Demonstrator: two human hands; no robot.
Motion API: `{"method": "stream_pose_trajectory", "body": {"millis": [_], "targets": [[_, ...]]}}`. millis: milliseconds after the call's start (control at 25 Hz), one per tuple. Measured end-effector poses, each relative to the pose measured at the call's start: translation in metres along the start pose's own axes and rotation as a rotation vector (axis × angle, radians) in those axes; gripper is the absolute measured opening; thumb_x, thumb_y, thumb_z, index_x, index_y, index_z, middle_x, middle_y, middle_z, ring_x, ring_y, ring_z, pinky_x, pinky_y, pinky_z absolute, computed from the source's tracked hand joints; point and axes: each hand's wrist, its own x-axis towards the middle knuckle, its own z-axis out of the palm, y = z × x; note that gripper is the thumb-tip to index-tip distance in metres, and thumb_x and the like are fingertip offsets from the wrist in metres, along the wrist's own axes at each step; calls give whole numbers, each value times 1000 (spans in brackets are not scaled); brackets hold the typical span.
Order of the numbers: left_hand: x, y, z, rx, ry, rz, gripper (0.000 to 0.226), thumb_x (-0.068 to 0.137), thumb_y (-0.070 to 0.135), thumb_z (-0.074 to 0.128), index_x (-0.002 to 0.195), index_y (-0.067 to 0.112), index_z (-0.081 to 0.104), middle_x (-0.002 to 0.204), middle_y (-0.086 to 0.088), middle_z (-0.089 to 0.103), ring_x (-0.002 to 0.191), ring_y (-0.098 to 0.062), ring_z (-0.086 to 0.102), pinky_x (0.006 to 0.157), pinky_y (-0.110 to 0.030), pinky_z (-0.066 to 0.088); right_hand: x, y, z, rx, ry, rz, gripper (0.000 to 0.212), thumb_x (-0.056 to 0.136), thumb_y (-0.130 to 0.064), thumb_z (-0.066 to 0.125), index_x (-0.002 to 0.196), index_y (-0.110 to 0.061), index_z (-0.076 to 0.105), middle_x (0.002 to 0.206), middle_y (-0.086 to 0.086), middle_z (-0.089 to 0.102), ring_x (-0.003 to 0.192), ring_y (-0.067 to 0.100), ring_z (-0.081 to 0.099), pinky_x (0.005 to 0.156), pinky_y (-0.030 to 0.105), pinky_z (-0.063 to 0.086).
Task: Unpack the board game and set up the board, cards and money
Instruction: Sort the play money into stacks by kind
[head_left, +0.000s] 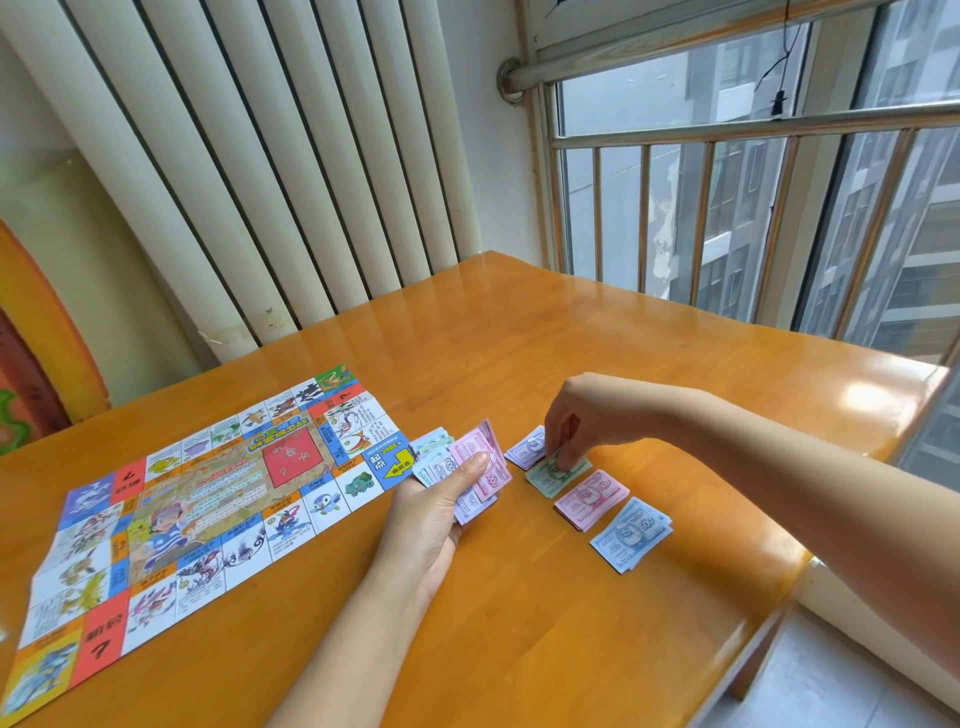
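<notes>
The game board (197, 499), a colourful paper sheet, lies unfolded flat on the left of the wooden table (571, 613). My left hand (441, 509) holds a fanned bundle of mixed play money (475, 470) just right of the board. My right hand (569, 428) pinches a green note down onto the green money pile (553, 475). Sorted piles lie in a row: purple notes (524, 449), green, pink 1000 notes (592, 499) and blue 500 notes (631, 535).
A white ribbed radiator (270, 171) stands behind the table. A barred window (753, 208) runs along the right side, beyond the table's right edge. An orange chair back (41, 338) is at far left.
</notes>
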Motion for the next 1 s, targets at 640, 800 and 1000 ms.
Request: {"method": "stream_pose_trajectory", "body": {"millis": [640,800,1000], "targets": [[-6,2,3,-24,7,177,13,76,5,70,88,7,67,75,-4,74,65,-17,71,54,-26,57,-13,-51,28,729,229,-17,34,76,-28,78,90,2,67,84,17,72,65,14,65,61,23,53],[-6,2,4,-34,-54,123,6,85,7,63,90,8,66,77,-6,74,67,-17,71,55,-27,57,-9,-51,37,817,333,57,25,78,-18,77,86,5,70,80,20,72,63,15,64,59,19,53],[-6,0,7,-9,-145,85,12,91,3,55,96,6,65,83,-7,74,71,-17,71,65,-31,60,-14,-43,29,818,362,103,16,84,-15,72,87,1,72,78,16,72,63,14,66,60,19,54]]}}
